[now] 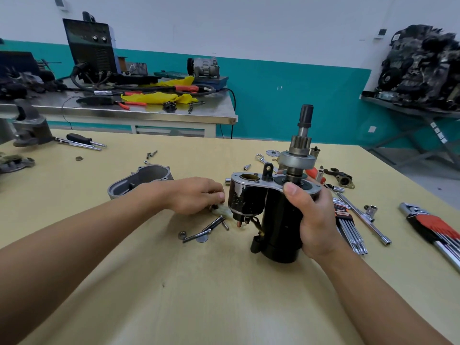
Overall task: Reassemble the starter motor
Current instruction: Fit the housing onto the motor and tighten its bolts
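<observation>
Cast housing (pixel 139 180): lying open, far left, awaiting refit. Left hand (pixel 196 195): fingers curled over small parts (pixel 214 208) beside the starter motor (pixel 278 215); grip cannot be told. Long bolts (pixel 201 231): loose on table (pixel 224 295). Starter motor: upright, wrapped by right hand (pixel 316 220); best held steady and vertical while parts go on

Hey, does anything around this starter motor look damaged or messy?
The solenoid on the starter motor, which the right hand holds upright, has scuffed, chipped black paint on its side. A pale yellowish blob, perhaps grease, lies on the table by the left hand. Nothing else stands out.
</observation>
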